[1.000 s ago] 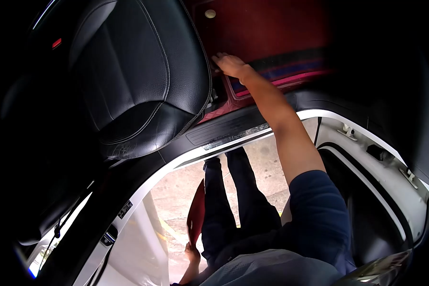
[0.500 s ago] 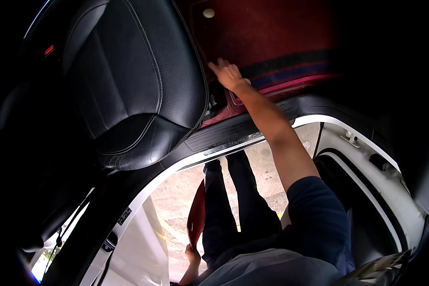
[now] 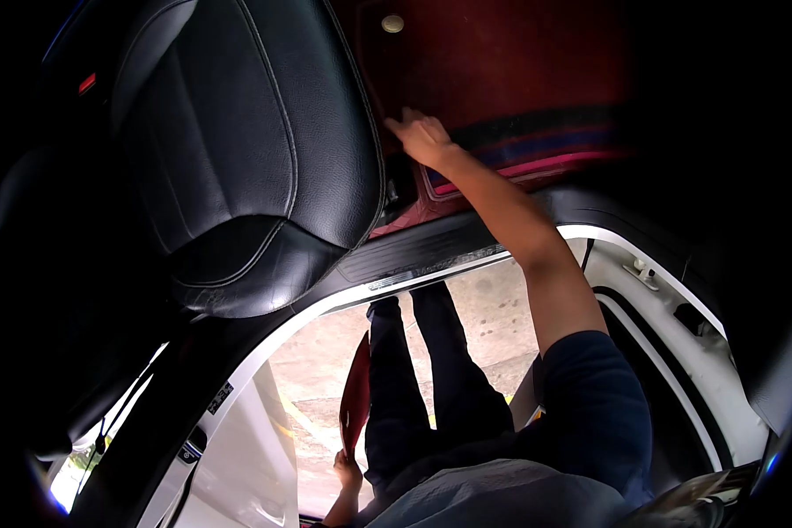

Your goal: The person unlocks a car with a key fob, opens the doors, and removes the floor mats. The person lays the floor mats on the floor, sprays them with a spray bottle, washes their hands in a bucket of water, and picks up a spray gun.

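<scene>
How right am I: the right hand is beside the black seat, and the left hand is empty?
Not quite: the head view shows the left hand holding a dark red piece, not empty. The right hand is beside the black seat.

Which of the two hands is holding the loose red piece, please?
The left hand, low beside the legs, holds the red piece; the right hand is by the black seat.

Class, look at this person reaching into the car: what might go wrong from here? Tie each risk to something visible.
1. The right hand is close beside the black seat, so its fingers might scrape or catch against the seat's side.
2. The left hand grips the red flat piece at one end, beside the trousers; it might slip or brush against them.
</scene>
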